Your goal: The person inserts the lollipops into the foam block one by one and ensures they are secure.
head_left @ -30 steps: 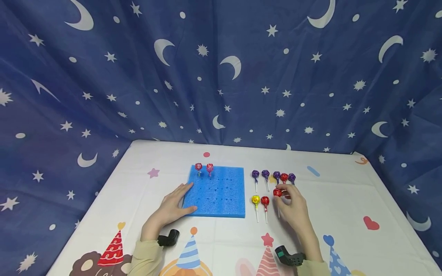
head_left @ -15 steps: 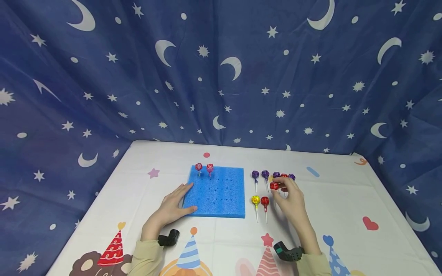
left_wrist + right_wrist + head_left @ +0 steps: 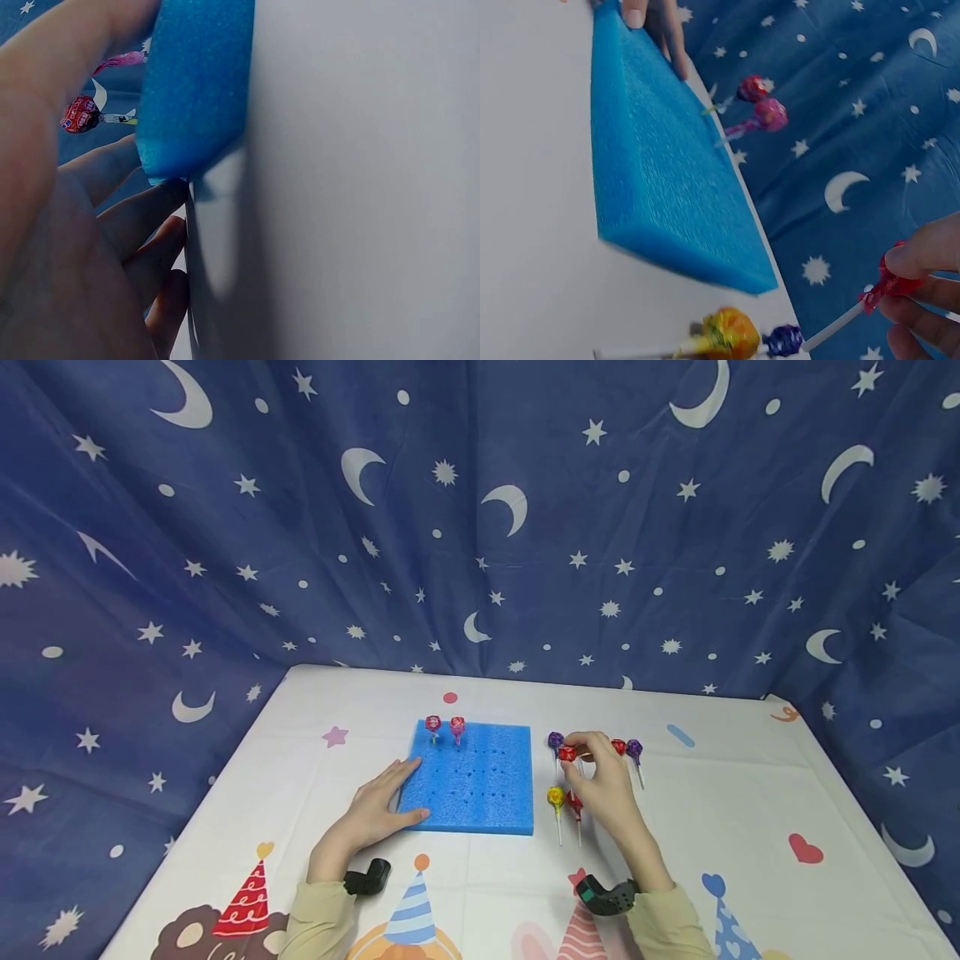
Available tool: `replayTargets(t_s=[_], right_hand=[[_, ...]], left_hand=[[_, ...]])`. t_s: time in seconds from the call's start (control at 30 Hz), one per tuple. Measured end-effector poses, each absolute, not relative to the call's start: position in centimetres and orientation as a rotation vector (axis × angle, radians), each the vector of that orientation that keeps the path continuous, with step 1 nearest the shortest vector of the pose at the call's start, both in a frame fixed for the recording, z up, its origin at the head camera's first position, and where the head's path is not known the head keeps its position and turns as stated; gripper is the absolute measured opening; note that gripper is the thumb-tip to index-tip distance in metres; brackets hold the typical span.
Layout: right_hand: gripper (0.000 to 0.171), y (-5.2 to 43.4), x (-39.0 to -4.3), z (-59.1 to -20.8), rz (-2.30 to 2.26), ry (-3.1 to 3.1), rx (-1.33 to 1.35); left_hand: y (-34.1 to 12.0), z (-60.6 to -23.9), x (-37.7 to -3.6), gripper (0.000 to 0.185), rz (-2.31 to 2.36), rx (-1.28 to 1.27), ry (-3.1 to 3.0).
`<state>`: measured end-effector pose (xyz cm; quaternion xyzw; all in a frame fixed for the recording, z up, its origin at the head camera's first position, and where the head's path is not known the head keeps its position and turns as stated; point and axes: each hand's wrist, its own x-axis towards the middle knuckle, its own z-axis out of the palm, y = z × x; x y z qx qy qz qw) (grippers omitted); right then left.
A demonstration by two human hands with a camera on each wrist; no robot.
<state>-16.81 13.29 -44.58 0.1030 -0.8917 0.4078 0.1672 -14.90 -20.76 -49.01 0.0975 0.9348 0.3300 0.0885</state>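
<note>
Between thumb and fingers my right hand (image 3: pixel 606 777) pinches a red lollipop (image 3: pixel 889 279) by its wrapped head, the white stick pointing away. It is held above the loose lollipops, right of a blue foam block (image 3: pixel 480 777). My left hand (image 3: pixel 378 810) rests on the block's left edge, thumb at the near corner, fingers spread. Two lollipops stand upright in the block's far left part: a red one (image 3: pixel 432 723) and a pink one (image 3: pixel 457 727). Rows of small holes mark the foam.
On the white patterned tablecloth (image 3: pixel 735 827) lie a yellow lollipop (image 3: pixel 556 796), another red one (image 3: pixel 575 803) and a purple one (image 3: pixel 555 740). Farther right are a red lollipop (image 3: pixel 618 747) and a purple one (image 3: pixel 634 749); the right hand hides others. A blue starry curtain (image 3: pixel 480 527) hangs behind.
My right hand has lifted the red lollipop off the cloth and carried it left toward the foam block, passing over the other lollipops. The left hand has stayed on the block.
</note>
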Motion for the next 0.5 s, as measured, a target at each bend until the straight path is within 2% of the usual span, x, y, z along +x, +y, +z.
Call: replayTargets(t_s=[0.5], right_hand=[[0.028, 10.1, -18.4, -44.5, 1.232, -2.460, 0.410]], left_hand=[[-20.7, -48.7, -14.8, 0.084, 0.998, 0.288, 2.777]])
